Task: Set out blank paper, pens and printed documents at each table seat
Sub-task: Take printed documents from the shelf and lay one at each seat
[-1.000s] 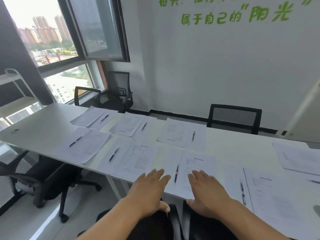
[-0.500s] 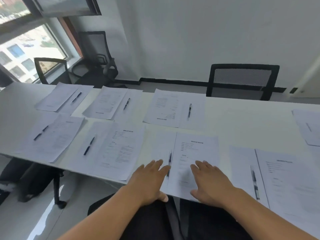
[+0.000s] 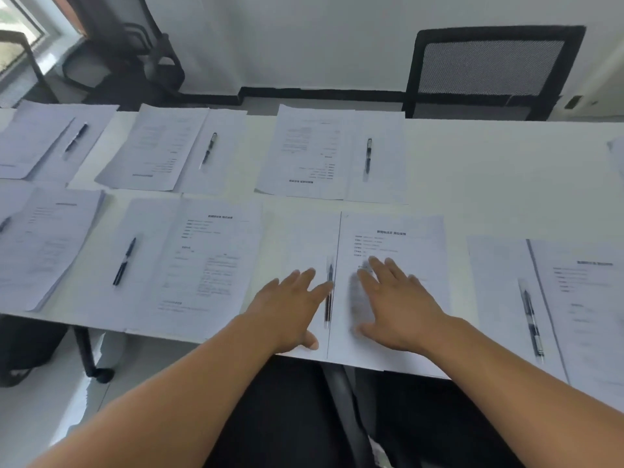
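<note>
At the seat in front of me a blank sheet (image 3: pixel 297 238) lies left of a printed document (image 3: pixel 401 241), with a black pen (image 3: pixel 329 292) along the seam between them. My left hand (image 3: pixel 290 309) rests flat on the blank sheet, fingers straight, its fingertips beside the pen. My right hand (image 3: pixel 401 305) lies flat on the printed document with fingers spread. Several more sets of paper, pen and document lie along the white table (image 3: pixel 506 170), among them a set to the left with a pen (image 3: pixel 124 261) and one to the right with a pen (image 3: pixel 531 319).
A black mesh chair (image 3: pixel 489 65) stands across the table at the far right, where the tabletop is bare. More black chairs (image 3: pixel 135 62) stand in the far left corner by the window. A dark chair (image 3: pixel 337 417) is under my arms at the near edge.
The view has tilted down and moved closer to the table. Both hands have slid slightly forward over their sheets, staying flat.
</note>
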